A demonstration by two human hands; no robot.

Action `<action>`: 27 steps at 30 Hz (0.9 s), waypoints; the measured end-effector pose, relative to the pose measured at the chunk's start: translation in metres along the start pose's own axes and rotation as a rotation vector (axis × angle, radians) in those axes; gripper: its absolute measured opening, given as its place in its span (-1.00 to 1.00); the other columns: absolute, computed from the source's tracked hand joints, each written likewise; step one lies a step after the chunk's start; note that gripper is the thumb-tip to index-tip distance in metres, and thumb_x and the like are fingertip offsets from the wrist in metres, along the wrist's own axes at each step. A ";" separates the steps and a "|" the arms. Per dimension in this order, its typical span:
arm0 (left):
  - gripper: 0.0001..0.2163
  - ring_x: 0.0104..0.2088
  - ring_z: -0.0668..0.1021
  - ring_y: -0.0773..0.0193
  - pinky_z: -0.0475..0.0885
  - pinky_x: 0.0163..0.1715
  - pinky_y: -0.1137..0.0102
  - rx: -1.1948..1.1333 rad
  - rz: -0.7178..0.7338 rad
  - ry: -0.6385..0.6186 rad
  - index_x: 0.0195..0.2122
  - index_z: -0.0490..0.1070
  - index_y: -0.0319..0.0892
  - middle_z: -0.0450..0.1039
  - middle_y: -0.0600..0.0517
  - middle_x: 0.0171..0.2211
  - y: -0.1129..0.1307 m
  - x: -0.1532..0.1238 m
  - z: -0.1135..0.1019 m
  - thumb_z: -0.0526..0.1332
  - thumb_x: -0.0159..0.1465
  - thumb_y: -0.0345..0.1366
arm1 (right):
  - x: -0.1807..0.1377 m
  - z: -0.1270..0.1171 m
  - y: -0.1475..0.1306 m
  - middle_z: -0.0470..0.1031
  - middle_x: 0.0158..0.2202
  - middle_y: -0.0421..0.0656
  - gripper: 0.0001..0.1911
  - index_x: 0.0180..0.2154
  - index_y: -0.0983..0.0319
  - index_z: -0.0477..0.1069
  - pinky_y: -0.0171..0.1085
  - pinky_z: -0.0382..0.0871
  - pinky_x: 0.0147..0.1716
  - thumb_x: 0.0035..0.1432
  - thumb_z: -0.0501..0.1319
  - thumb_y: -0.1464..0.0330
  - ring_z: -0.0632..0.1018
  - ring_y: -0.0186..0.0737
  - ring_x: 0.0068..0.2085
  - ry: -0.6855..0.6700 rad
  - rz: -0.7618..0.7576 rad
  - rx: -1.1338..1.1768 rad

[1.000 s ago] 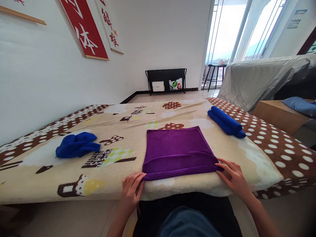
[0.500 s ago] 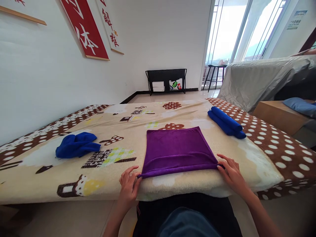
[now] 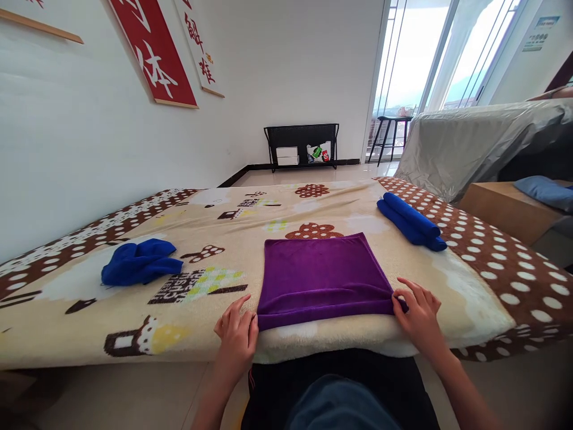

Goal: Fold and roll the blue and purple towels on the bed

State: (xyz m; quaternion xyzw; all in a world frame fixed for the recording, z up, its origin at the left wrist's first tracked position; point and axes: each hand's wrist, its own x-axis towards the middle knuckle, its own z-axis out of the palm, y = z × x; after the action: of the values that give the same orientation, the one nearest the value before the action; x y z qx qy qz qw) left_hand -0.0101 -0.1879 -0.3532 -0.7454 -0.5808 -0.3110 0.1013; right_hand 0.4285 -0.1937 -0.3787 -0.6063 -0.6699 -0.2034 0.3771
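A purple towel (image 3: 324,269) lies spread on the bed in front of me, its near edge turned over in a narrow fold. My left hand (image 3: 238,328) is at the near left corner, thumb and fingers closed on the folded edge. At the near right corner my right hand (image 3: 418,307) pinches the other end of the fold, and a bit of purple cloth shows past the fingers. A crumpled blue towel (image 3: 139,263) lies to the left. To the right rests a rolled blue towel (image 3: 409,221).
A cream patterned blanket (image 3: 201,334) with brown dotted borders covers the bed. Against the far wall stands a black rack (image 3: 301,136) holding white boxes. On the right are a cardboard box (image 3: 496,209) and furniture under a grey cover (image 3: 447,143).
The folded near edge of the purple towel has become wider and flatter, and the whole towel has shifted slightly toward me. Both hands stay at its near corners.
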 end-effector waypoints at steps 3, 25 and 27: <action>-0.83 0.15 0.38 -0.07 0.19 0.11 0.00 0.101 -0.079 0.242 -0.13 0.45 -0.17 0.35 -0.20 0.14 0.031 0.002 0.014 0.09 0.34 -0.39 | -0.001 0.008 -0.033 0.50 0.06 -0.08 -0.83 -0.18 0.18 0.47 -0.03 0.14 0.08 0.25 0.14 0.47 0.47 -0.07 0.05 0.138 -0.009 0.014; -0.67 0.13 0.52 0.07 0.24 0.15 0.13 0.028 0.278 0.112 0.15 0.39 -0.20 0.50 -0.10 0.11 0.050 0.008 0.034 0.08 0.39 -0.38 | -0.008 0.016 -0.034 0.56 0.03 -0.11 -0.67 0.10 0.19 0.41 -0.06 0.19 0.17 0.33 0.15 0.34 0.54 -0.12 0.04 -0.043 -0.126 0.109; -0.68 0.12 0.53 0.07 0.17 0.19 0.07 0.031 0.248 0.134 0.13 0.40 -0.19 0.52 -0.09 0.08 0.063 0.008 0.034 0.06 0.39 -0.41 | -0.007 0.017 -0.041 0.57 0.02 -0.12 -0.69 0.09 0.19 0.43 -0.02 0.15 0.20 0.34 0.13 0.37 0.55 -0.11 0.04 -0.024 -0.095 0.094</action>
State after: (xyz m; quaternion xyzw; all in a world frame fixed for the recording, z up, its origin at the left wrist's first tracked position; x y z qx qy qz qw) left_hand 0.0618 -0.1834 -0.3624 -0.7873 -0.4810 -0.3362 0.1892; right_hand 0.3841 -0.1934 -0.3871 -0.5579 -0.7113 -0.1819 0.3870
